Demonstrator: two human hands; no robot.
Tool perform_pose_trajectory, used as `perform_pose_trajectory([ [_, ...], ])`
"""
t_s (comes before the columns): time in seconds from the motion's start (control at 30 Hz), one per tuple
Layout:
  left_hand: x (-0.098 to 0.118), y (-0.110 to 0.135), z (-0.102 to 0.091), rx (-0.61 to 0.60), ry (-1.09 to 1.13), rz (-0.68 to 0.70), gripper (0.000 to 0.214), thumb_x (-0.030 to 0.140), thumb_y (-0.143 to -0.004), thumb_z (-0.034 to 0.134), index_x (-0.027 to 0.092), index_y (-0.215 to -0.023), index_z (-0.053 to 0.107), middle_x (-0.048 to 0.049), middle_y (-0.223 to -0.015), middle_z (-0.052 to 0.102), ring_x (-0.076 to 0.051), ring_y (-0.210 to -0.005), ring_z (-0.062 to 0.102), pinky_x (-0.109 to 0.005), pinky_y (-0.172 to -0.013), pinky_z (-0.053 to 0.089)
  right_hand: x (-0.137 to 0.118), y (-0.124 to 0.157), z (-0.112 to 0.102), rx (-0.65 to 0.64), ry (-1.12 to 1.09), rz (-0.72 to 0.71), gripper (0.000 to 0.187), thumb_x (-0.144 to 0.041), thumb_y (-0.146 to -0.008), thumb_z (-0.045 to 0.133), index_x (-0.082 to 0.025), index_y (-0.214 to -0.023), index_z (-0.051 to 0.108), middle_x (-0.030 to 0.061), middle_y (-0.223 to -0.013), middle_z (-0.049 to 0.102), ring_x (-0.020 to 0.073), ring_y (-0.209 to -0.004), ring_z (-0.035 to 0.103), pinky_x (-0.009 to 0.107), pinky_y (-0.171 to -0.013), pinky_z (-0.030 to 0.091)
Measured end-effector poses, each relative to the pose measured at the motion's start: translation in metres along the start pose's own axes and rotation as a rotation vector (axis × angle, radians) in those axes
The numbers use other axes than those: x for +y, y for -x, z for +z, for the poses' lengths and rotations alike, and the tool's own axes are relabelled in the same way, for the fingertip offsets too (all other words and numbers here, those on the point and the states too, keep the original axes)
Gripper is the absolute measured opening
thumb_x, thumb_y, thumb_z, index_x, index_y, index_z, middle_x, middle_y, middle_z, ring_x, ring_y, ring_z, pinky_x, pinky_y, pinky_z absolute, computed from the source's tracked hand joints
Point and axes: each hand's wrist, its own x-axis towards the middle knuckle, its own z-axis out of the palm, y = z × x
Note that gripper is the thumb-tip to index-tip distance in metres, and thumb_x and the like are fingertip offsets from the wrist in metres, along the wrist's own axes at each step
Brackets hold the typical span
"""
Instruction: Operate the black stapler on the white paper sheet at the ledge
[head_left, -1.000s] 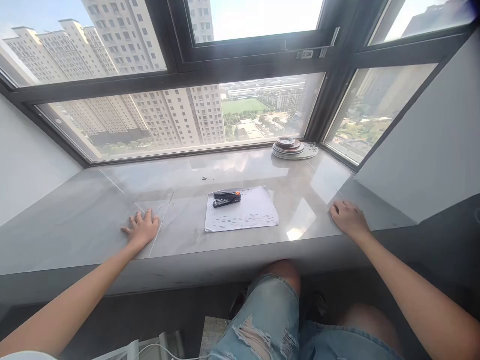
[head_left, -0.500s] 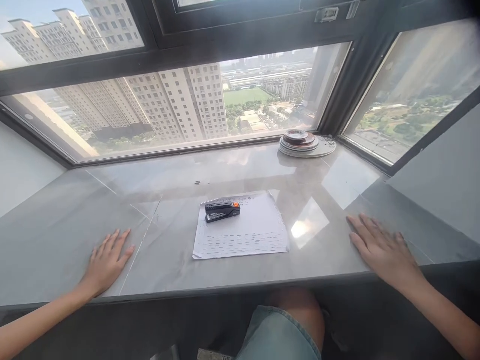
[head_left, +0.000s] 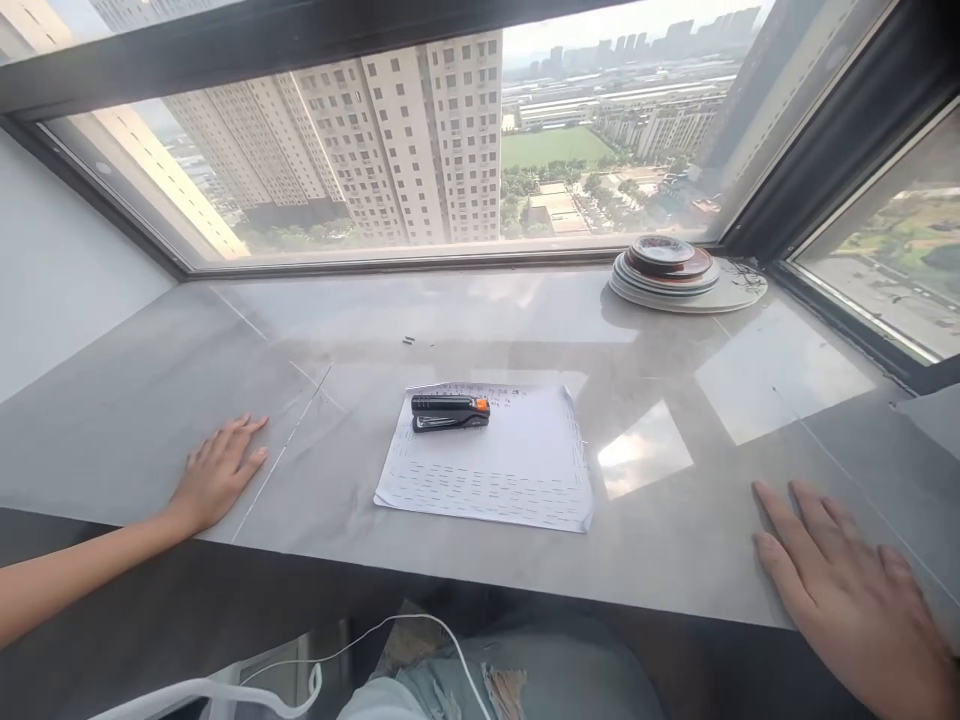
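Grey sill (head_left: 322, 470) bears paper (head_left: 495, 465); stacked plates (head_left: 667, 275); dark bits (head_left: 408, 341), perhaps staples.

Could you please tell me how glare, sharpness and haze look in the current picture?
In the head view, a bright reflected patch glares off the windowsill, right of the paper; in the head view, the stapler looks fairly crisp, the right hand slightly soft; in the head view, distant skyline towers look hazy.

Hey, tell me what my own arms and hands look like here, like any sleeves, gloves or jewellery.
Both are bare. Your left hand has no glove, and no ring or watch shows; the left forearm has no sleeve as far as the picture's edge. Your right hand is gloveless too, slightly blurred, with no ring visible.
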Motion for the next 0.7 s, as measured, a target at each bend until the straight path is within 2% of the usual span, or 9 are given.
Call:
perform_pose_trajectory([
  [0.13, 0.008, 0.002, -0.002, 0.010, 0.027, 0.014, 0.063, 0.051, -0.101, 0.024, 0.025, -0.156, 0.041, -0.0067, -0.167, 0.036, -0.028, -0.155, 0.029, -0.049, -0.126, 0.021, -0.006, 0.011, -0.003, 0.016, 0.033, 0.012, 0.072, -0.053, -0.097, 0.028, -0.045, -0.166, 0.009, 0.0032, -0.169, 0.031, 0.0383, -0.152, 0.034, 0.073, -0.116, 0.034],
  [0.3, 0.017, 0.006, -0.003, 0.018, 0.069, 0.008, 0.065, 0.049, -0.100, 0.026, 0.023, -0.159, 0.040, -0.0101, -0.170, 0.030, -0.033, -0.157, 0.023, -0.056, -0.126, 0.018, -0.014, 0.022, -0.001, 0.055, 0.043, 0.003, 0.070, -0.051, -0.098, 0.024, -0.030, -0.165, 0.028, 0.0129, -0.163, 0.041, 0.0372, -0.151, 0.038, 0.066, -0.116, 0.036],
  [0.43, 0.013, 0.007, 0.001, 0.035, 0.078, 0.014, 0.062, 0.044, -0.100, 0.031, 0.021, -0.156, 0.044, -0.0148, -0.168, 0.032, -0.036, -0.157, 0.023, -0.062, -0.124, 0.019, -0.015, 0.018, 0.005, 0.112, 0.055, 0.016, 0.067, -0.047, -0.097, 0.025, -0.017, -0.151, 0.051, 0.0198, -0.153, 0.053, 0.0418, -0.143, 0.048, 0.067, -0.110, 0.042],
  [0.53, 0.018, -0.001, 0.001, 0.075, 0.080, 0.006, 0.056, 0.041, -0.098, 0.039, 0.019, -0.148, 0.054, -0.0199, -0.160, 0.042, -0.041, -0.151, 0.032, -0.063, -0.117, 0.030, -0.012, 0.007, 0.007, 0.150, 0.030, 0.038, 0.059, -0.043, -0.092, 0.034, -0.016, -0.136, 0.063, 0.0207, -0.145, 0.060, 0.0425, -0.135, 0.056, 0.064, -0.104, 0.048],
  [0.6, 0.036, -0.014, -0.003, 0.118, 0.142, 0.036, 0.045, 0.038, -0.096, 0.044, 0.017, -0.130, 0.066, -0.0217, -0.142, 0.056, -0.040, -0.137, 0.049, -0.055, -0.110, 0.042, -0.019, -0.005, 0.004, 0.146, -0.004, 0.125, 0.052, -0.042, -0.088, 0.039, -0.018, -0.122, 0.070, 0.0207, -0.132, 0.068, 0.0418, -0.122, 0.065, 0.059, -0.093, 0.055],
  [0.63, 0.051, -0.023, -0.006, 0.139, 0.221, 0.093, 0.040, 0.036, -0.097, 0.043, 0.017, -0.120, 0.070, -0.0200, -0.131, 0.061, -0.036, -0.127, 0.056, -0.050, -0.105, 0.047, -0.028, -0.012, 0.000, 0.138, -0.029, 0.189, 0.047, -0.043, -0.086, 0.041, -0.019, -0.113, 0.073, 0.0203, -0.123, 0.072, 0.0409, -0.113, 0.069, 0.055, -0.087, 0.057],
  [0.7, 0.091, -0.047, -0.013, 0.198, 0.443, 0.236, 0.035, 0.034, -0.099, 0.040, 0.019, -0.111, 0.070, -0.0165, -0.122, 0.063, -0.031, -0.116, 0.062, -0.043, -0.100, 0.050, -0.064, -0.029, -0.007, 0.111, -0.095, 0.298, 0.037, -0.043, -0.084, 0.044, -0.022, -0.096, 0.072, 0.0170, -0.105, 0.075, 0.0370, -0.096, 0.073, 0.049, -0.077, 0.059],
])
